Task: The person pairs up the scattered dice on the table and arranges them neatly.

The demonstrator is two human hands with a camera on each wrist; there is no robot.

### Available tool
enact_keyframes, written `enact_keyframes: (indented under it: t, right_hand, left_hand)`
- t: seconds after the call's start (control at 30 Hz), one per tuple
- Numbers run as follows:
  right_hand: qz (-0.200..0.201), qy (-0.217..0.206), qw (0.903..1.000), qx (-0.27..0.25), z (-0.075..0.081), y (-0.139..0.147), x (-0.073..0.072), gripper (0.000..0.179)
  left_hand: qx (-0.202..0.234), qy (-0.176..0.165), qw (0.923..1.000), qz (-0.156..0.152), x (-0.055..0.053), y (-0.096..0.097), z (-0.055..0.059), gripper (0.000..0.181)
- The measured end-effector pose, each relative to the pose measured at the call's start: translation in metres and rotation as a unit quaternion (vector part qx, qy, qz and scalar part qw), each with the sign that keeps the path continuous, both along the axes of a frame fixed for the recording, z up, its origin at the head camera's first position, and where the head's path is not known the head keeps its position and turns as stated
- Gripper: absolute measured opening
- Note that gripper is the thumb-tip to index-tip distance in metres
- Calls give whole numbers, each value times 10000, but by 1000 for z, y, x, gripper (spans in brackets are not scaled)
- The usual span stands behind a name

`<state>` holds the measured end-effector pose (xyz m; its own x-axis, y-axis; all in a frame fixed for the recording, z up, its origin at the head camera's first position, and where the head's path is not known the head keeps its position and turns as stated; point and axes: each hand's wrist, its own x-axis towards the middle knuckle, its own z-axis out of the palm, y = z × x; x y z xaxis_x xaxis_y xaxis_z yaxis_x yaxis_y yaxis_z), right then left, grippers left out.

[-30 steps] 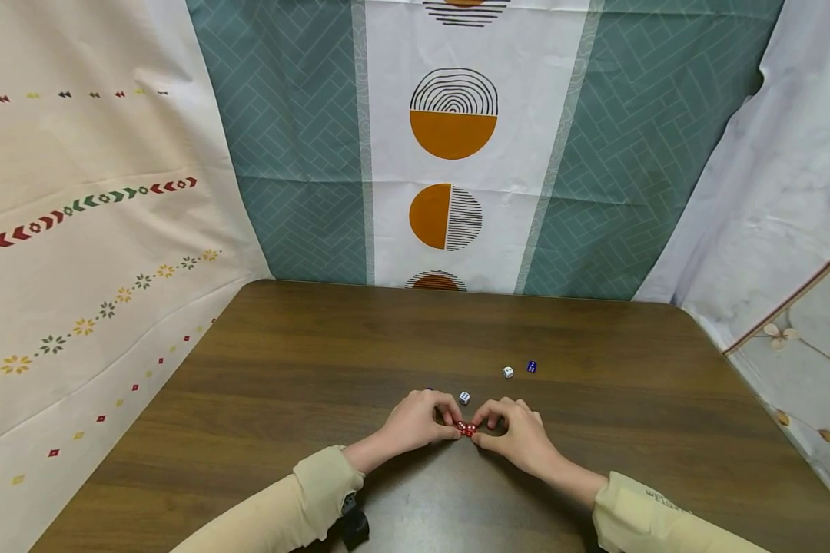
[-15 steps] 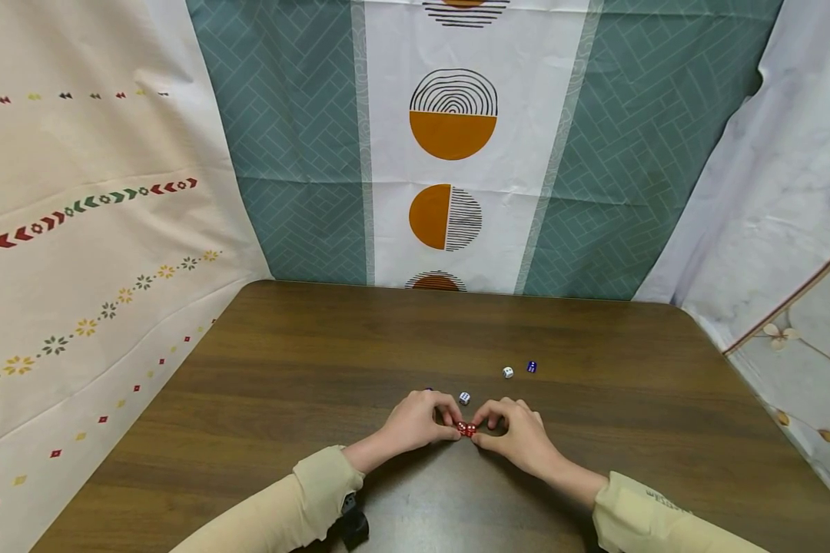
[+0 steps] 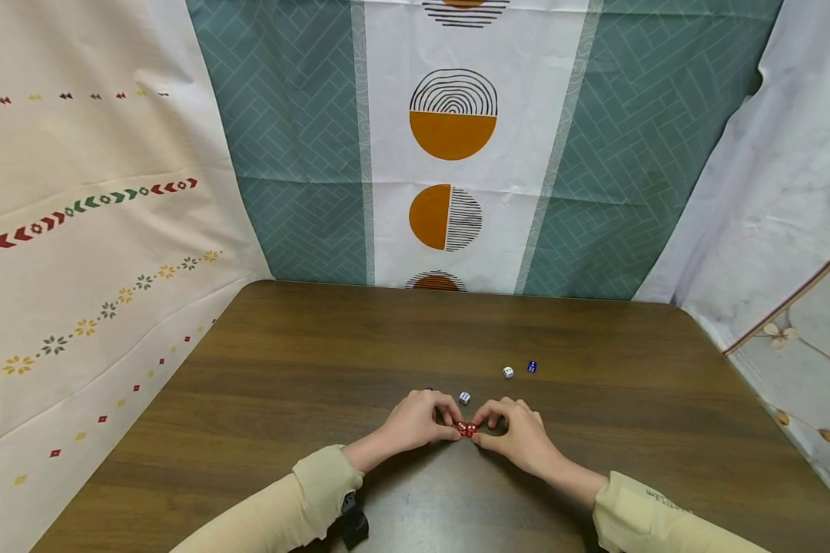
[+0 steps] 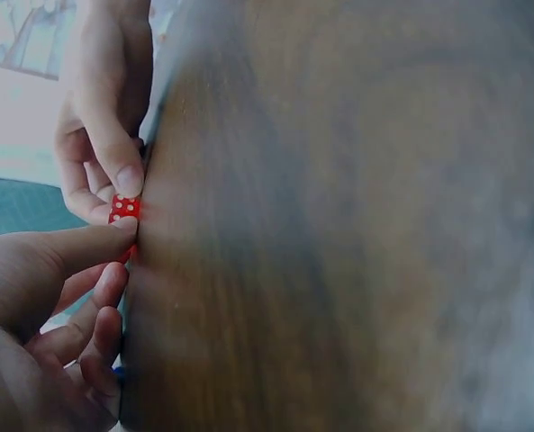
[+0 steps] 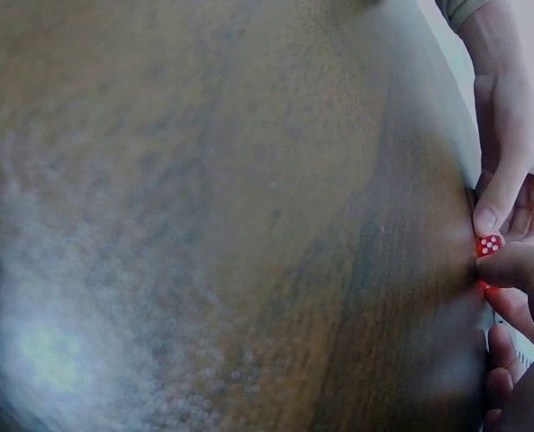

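Note:
Side by side near the middle of the brown table sit two small red dice with white pips, a left one (image 3: 461, 427) and a right one (image 3: 472, 430). Thumb and finger of my left hand (image 3: 415, 422) pinch the left die. From the other side, my right hand (image 3: 516, 438) pinches the right die. In the left wrist view a red die (image 4: 123, 207) shows between the two thumbs. A red die (image 5: 490, 244) also appears in the right wrist view, partly covered by fingertips. Whether the dice touch each other or the tabletop is hard to tell.
Just beyond the hands lies a white die (image 3: 464, 398). Farther right are another white die (image 3: 508, 372) and a blue die (image 3: 532, 367). A blue thing (image 3: 428, 389) is mostly hidden behind my left hand. Patterned cloths hang around the wooden table (image 3: 360, 330).

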<state>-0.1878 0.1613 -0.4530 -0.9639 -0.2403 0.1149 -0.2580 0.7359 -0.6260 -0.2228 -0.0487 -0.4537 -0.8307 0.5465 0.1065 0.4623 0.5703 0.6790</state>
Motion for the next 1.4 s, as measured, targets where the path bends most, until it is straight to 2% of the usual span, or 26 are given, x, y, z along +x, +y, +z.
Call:
enact_keyframes:
  t: [0.2,0.27,0.5,0.67,0.97,1.4]
  right_hand:
    - [-28,54,10000,6,-2,0,0,18]
    - [-35,34,10000,5,-2,0,0,18]
    - [-50,-53,10000,19,-1,-1,-1,17]
    - [-60,-52,10000,15,-2,-1,-1,18]
    - [-97,-103,9999,-55,-3,0,0,18]
    - [-33,-119,9999,-70,-2,0,-2,16]
  left_hand:
    - [157,-351,9985,-383,-8,-6,4,17]
    - [159,-424,9981,-426,-12,-9,5,17]
    - [147,-132,9997,-132,-32,-13,7,13]
    - [223,-82,9997,-22,-42,-9,7,12]
    - [72,-71,9998,-182,-49,6,7,16]
    - [-129,198,9994,-258,-50,11,3,8]
